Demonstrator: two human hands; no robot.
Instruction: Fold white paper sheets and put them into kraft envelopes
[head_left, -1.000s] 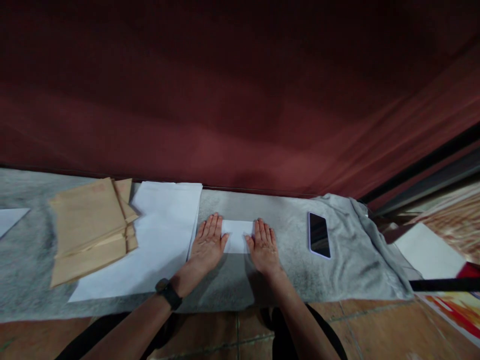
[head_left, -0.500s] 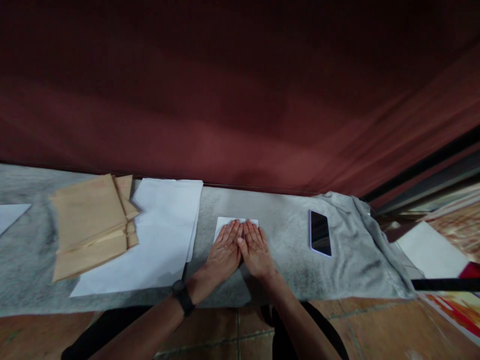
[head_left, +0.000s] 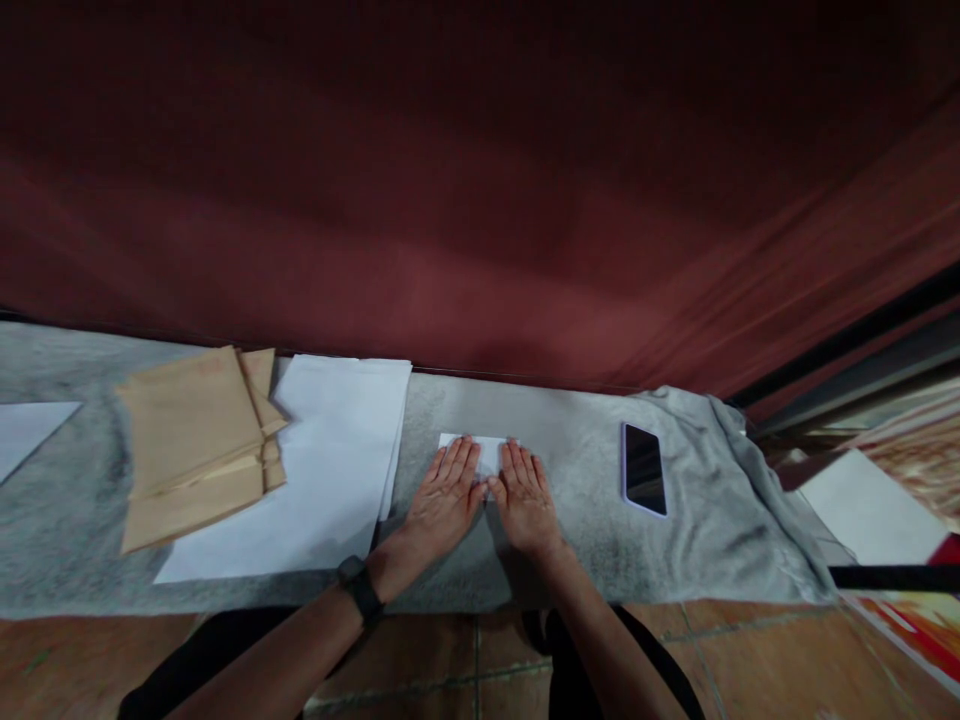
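cloth under hands; red backdrop behind, tiled floor below.

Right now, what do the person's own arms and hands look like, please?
Left hand and right hand are bare, without gloves. No sleeves show on the arms. The left wrist wears a dark watch; the right wrist wears nothing.

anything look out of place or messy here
Yes: the brown paper pile on the left is askew, its pieces at differing angles, overlapping the white sheets. The grey cloth is rumpled at its right end, beyond the phone. No spill shows. The small paper under the left hand and right hand seems flat.
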